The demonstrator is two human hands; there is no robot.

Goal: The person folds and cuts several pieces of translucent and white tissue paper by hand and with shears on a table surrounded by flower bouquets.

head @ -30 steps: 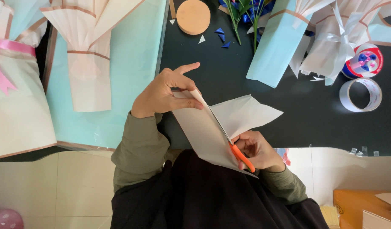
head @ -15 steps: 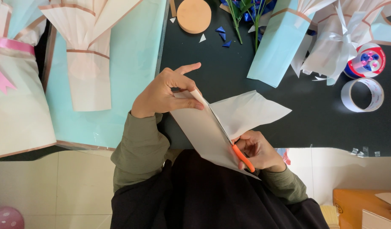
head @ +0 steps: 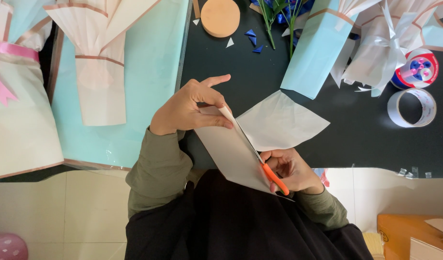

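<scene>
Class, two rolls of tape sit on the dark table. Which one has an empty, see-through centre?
The clear tape roll, nearer the table's front edge: the dark table shows through its ring. The other roll above it has a red and blue centre.

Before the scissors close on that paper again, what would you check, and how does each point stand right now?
1. Left hand pinches the pale translucent paper sheet at its top edge: ok.
2. Right hand grips the orange-handled scissors: ok.
3. Left fingers clear of the blades: not ok, they pinch right beside the blade tip.
4. Sheet taut along the cut: cannot tell.
5. Cut flap lies on bare black tabletop, apart from the clear tape roll: ok.
6. Blade sharpness: cannot tell.
</scene>
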